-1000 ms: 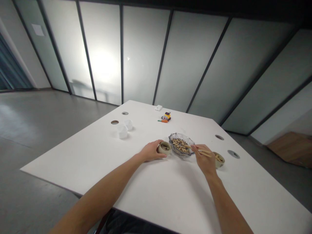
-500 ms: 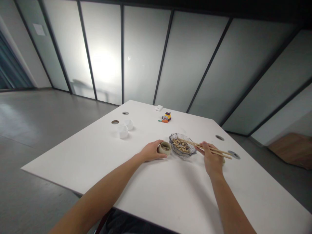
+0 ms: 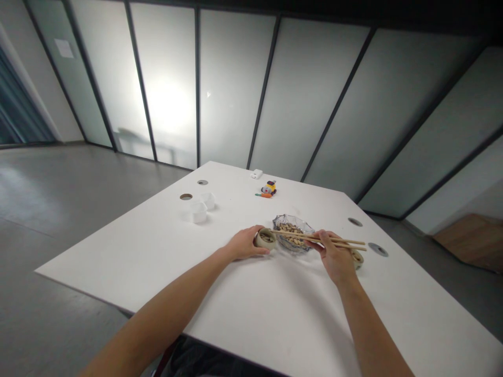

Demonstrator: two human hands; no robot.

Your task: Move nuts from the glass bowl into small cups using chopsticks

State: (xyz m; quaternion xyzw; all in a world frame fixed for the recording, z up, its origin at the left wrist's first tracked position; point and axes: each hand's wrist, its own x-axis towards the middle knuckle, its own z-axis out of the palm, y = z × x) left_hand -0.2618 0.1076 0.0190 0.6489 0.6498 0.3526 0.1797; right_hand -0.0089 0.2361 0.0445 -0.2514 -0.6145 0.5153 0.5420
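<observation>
as the head view shows, the chopsticks [image 3: 296, 235] lie slantwise in the right hand [image 3: 337, 259], reaching over the glass bowl [image 3: 306, 225] of what look like nuts [image 3: 285, 227], with their tips at the rim of the small pale cup [image 3: 266, 246]. they look like light, stiff wood, probably not very slippery, and are best gripped well back from the tips, roughly where the fingers pinch them. the cup seems rigid, perhaps ceramic, so it might chip if dropped; its rounded outer wall likely offers the surest hold. the left hand [image 3: 247, 244] curls around that wall, thumb on the near side and fingers on the far side, spread only as wide as the cup. the right thumb and fingers press close on the sticks; whether anything sits between the tips cannot be told.
</observation>
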